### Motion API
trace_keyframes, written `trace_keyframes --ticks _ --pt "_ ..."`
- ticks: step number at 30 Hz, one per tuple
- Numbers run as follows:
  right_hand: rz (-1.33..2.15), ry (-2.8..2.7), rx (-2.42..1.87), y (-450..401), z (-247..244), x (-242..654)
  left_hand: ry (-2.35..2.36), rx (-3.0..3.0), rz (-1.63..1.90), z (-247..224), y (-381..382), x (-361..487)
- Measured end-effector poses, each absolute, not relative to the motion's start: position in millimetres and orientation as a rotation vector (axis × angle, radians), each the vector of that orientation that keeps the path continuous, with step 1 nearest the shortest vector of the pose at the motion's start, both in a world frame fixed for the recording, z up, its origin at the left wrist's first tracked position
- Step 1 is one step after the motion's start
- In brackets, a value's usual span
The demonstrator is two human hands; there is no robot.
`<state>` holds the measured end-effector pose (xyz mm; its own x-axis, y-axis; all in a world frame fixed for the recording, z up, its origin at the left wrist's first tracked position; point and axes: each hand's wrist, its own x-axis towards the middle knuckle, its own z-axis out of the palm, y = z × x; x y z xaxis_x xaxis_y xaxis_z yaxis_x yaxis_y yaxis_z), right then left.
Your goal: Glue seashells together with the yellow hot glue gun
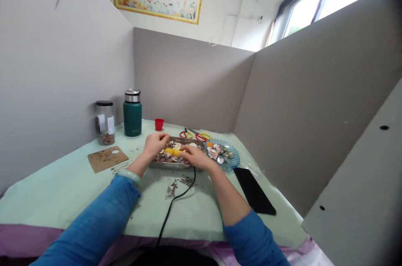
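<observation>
My right hand [196, 156] is wrapped round a yellow hot glue gun [172, 152], whose nozzle end points left over a metal tray [171, 166]. A black cord [176, 200] runs from beneath this hand to the table's front edge. My left hand [156, 143] is at the tray's left side, fingers pinched together; whatever they hold is too small or hidden. Inside the tray lie many small white and brown pieces [161, 158]. In front of it are several small metal clips [171, 188] in loose piles.
Right of the tray stands a blue plate [234, 155] with small decorations. Scissors [201, 135] and a red cup [159, 124] are behind. At left are a green flask [132, 115], a jar [106, 123] and a brown board [102, 161]. A black flat piece [254, 190] lies right.
</observation>
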<state>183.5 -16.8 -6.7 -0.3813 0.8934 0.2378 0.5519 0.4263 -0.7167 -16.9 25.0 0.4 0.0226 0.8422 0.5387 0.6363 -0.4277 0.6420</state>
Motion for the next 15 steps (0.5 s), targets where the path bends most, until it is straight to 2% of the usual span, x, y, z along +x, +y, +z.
trace_keyframes --ticks 3,7,11,15 --pt "1.043 -1.626 -1.062 -15 -1 197 1.553 2.021 1.416 -3 29 -19" --pt "1.157 -1.349 -0.882 -14 6 208 1.498 1.990 1.371 -8 35 -19" --pt "1.139 -1.296 -0.937 -17 7 204 1.317 2.145 1.128 -10 38 -10" --pt "1.116 -1.226 -0.961 -17 7 200 1.083 2.406 0.708 -1 36 10"
